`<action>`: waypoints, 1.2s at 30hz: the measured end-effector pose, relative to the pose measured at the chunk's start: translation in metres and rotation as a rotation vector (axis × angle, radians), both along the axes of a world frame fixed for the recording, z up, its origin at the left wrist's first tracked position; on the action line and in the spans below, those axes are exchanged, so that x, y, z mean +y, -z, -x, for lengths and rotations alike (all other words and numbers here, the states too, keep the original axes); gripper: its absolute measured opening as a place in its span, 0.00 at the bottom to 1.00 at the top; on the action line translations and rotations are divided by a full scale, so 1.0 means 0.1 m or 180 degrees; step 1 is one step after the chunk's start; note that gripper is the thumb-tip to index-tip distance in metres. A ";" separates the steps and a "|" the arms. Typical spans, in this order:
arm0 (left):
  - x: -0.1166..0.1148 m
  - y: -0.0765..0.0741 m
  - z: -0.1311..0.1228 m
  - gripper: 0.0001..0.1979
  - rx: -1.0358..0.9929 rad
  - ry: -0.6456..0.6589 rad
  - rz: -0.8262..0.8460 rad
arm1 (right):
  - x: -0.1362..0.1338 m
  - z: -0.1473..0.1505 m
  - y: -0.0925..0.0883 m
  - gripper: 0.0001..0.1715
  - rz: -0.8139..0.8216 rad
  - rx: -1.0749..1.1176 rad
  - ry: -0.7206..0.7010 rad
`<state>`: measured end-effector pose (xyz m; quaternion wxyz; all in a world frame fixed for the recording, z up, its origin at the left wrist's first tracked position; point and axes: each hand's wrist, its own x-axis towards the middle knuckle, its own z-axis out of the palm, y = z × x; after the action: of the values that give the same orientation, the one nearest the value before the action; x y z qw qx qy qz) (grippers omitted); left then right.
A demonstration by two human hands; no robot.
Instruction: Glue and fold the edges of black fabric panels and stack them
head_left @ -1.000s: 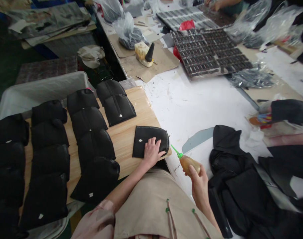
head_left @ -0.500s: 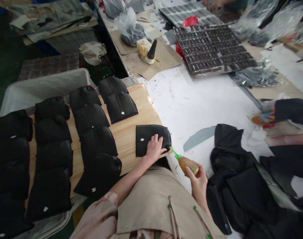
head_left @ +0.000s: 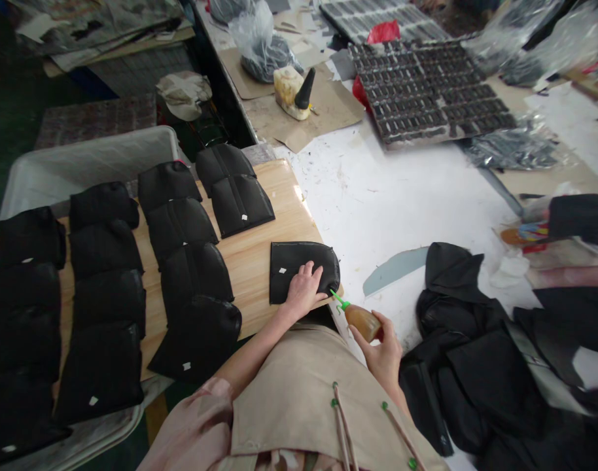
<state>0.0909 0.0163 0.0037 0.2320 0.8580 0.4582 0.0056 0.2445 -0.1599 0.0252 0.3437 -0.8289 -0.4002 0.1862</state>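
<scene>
A flat black fabric piece (head_left: 299, 256) with one rounded end and a small white tag lies at the right end of a wood-grain board (head_left: 289, 190). My left hand (head_left: 305, 286) rests on it, fingers spread over its lower middle. In my right hand (head_left: 385, 350) is a squeeze glue bottle (head_left: 362, 322), amber, with a green nozzle. The nozzle tip touches or nearly touches the lower right edge of the piece; I cannot tell which.
Rows of similar black pieces (head_left: 105, 360) overlap on the board's left. Loose black fabric (head_left: 495, 366) is heaped at the right. Behind stand a dark slotted tray (head_left: 431, 91), a stained container with a black cone (head_left: 292, 95) and a plastic bag (head_left: 264, 49). A white bin (head_left: 93, 154) is at left.
My right hand has shifted left with the glue bottle, and the nozzle tip has moved slightly along the lower right edge. The left hand stays on the fabric piece.
</scene>
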 end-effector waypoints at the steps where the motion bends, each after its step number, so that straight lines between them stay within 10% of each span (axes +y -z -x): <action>1: 0.00 0.00 0.00 0.34 -0.0008 -0.0009 0.0016 | 0.01 0.01 0.00 0.34 0.0015 -0.0091 -0.0031; 36: -0.01 0.02 0.14 0.31 0.0081 0.0230 -0.0006 | 0.19 -0.09 -0.01 0.31 -0.0271 -0.0792 -0.0512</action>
<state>0.0764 0.0151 0.0016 0.2255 0.8742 0.4298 -0.0132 0.2536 -0.1404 0.0258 0.3102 -0.7954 -0.5125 0.0918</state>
